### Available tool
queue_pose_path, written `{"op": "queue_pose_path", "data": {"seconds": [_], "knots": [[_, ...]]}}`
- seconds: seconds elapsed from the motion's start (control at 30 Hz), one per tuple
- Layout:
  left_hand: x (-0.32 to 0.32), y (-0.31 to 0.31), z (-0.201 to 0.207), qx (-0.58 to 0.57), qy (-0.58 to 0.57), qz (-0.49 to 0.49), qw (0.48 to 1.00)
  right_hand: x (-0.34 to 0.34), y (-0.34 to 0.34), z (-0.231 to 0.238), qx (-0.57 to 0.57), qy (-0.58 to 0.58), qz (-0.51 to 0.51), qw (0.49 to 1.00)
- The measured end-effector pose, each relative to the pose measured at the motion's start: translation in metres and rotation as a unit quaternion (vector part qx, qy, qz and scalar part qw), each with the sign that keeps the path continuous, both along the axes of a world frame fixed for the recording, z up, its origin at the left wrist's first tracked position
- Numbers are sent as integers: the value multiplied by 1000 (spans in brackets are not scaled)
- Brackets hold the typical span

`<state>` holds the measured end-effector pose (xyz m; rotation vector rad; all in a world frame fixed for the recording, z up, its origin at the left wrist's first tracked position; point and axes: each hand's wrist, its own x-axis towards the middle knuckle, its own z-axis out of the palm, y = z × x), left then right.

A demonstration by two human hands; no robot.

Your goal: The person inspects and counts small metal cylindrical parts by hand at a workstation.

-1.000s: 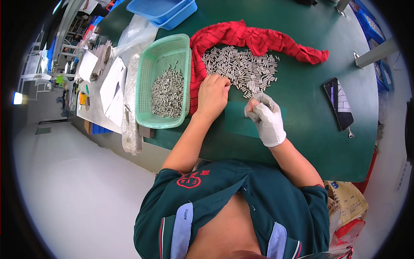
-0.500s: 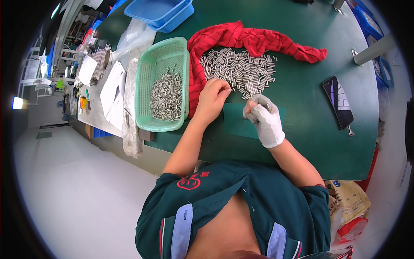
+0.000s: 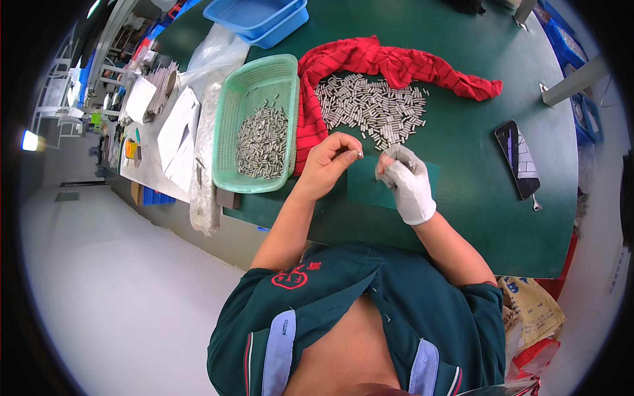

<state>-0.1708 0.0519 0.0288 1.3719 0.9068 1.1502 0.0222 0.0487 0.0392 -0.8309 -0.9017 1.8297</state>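
My bare left hand (image 3: 330, 165) is closed in a pinch, with a small shiny metal pin (image 3: 360, 155) at its thumb and fingertip. To its right, my right hand (image 3: 406, 185), in a white glove, has its fingers curled in; a glint of metal shows among them, largely hidden by the glove. Both hands are over a green mat (image 3: 370, 185). Just beyond them, a spread-out pile of short metal pins (image 3: 373, 105) lies on the table. A bunched red checked cloth (image 3: 343, 56) curves around the pile's left and far sides.
A light green plastic basket (image 3: 221, 142) holding many pins (image 3: 262, 142) stands left of the cloth. Blue trays (image 3: 284, 30) sit at the far left. A phone (image 3: 516, 158) lies on the right of the green table (image 3: 462, 218). Papers (image 3: 178, 138) and plastic wrap flank the basket.
My left hand has moved slightly right and nearer to me, away from the pile's edge, and a pin now shows at its fingertips. My right hand stays almost in place.
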Motion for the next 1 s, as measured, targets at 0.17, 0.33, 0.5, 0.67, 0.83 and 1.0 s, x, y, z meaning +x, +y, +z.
{"op": "queue_pose_path", "data": {"seconds": [0.17, 0.33, 0.5, 0.67, 0.83, 1.0], "knots": [[2, -6, 2, 6, 25, 16, 1000, 0, -2, -2, 8, -4, 1, 1000], [11, -13, 13, -1, 114, 51, 992, 0, -1, -1, 32, 27, -12, 999], [34, -38, 0, 158, 391, 163, 892, -1, 6, 7, 58, 107, -30, 992], [42, -45, -7, 195, 467, 171, 845, 3, 14, -1, 29, 164, 8, 986], [40, -44, -6, 203, 456, 177, 848, 1, 16, -7, 20, 198, -2, 980], [40, -46, -7, 197, 463, 166, 848, -4, 14, 0, -4, 176, -29, 984]]}}
